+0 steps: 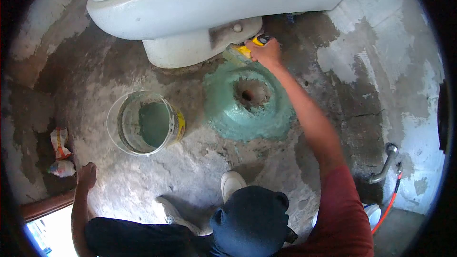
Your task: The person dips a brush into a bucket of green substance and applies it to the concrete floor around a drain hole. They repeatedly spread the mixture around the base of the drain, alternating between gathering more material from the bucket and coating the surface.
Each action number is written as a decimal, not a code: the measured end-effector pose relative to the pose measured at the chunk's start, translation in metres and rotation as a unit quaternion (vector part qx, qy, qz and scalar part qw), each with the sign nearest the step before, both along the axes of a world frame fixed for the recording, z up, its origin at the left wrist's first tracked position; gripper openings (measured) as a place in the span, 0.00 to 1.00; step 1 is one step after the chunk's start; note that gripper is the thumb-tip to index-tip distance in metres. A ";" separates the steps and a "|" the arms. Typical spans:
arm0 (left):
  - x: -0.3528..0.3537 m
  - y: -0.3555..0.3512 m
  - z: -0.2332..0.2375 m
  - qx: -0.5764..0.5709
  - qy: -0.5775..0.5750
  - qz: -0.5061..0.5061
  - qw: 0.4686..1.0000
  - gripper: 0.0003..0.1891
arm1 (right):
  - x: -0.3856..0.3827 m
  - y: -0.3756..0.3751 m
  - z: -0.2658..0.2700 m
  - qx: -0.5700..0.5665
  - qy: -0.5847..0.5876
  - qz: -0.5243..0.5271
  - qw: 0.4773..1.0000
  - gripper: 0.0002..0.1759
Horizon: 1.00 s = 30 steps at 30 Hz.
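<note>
My right hand point(265, 51) grips a paintbrush point(243, 50) by its yellow handle. Its bristles touch the outer edge of a wet green coating point(223, 90) on the floor, close to the toilet base. This coating rings a raised drain hole point(247, 95) with a rough, broken rim. To the left stands a clear plastic bucket point(112, 131) holding green liquid, its inner wall smeared. My left hand point(87, 176) hangs at the far left with its fingers curled and nothing visible in them, near a crumpled bag point(62, 168).
A white toilet point(176, 9) fills the top, beyond the hole. At the right are a metal pipe point(384, 164) and an orange hose point(386, 212). A torn packet point(60, 143) lies by the left wall. Shoes point(232, 184) and a dark cap point(252, 221) show below.
</note>
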<state>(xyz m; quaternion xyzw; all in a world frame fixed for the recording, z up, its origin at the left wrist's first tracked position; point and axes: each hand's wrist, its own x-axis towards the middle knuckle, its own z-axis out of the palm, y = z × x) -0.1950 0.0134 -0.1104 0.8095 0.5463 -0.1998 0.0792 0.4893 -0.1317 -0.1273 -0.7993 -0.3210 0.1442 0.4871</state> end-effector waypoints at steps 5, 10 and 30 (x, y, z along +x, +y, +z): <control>-0.022 0.008 -0.016 -0.003 -0.056 -0.008 0.998 0.09 | 0.031 -0.027 -0.009 -0.058 0.079 -0.032 0.995 0.17; -0.022 0.007 -0.016 0.015 -0.022 -0.029 0.999 0.09 | 0.048 -0.036 -0.021 -0.071 0.026 -0.066 0.995 0.20; -0.012 0.006 -0.008 0.015 -0.007 -0.020 1.000 0.09 | 0.030 -0.022 -0.013 -0.049 0.103 0.080 0.990 0.23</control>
